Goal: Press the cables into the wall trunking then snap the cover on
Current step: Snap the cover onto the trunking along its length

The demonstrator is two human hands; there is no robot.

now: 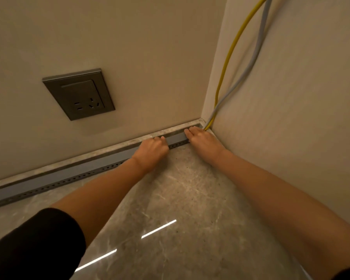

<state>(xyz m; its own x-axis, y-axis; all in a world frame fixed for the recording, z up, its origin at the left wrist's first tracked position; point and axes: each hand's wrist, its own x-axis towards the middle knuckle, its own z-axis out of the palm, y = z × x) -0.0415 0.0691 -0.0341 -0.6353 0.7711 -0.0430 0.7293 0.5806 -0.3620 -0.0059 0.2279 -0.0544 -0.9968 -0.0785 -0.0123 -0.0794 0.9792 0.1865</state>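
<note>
A long grey trunking with a perforated lower side runs along the foot of the back wall to the corner. A smooth grey cover lies on top of it. My left hand rests on the trunking with its fingers curled over the top edge. My right hand lies flat on the trunking's end by the corner, palm down. A yellow cable and a grey cable hang down the right wall and enter the trunking end just beyond my right fingers. Any cable inside the trunking is hidden.
A dark grey wall socket sits on the back wall above and left of my hands. The right wall meets the back wall at the corner. The floor is glossy marbled stone with light reflections.
</note>
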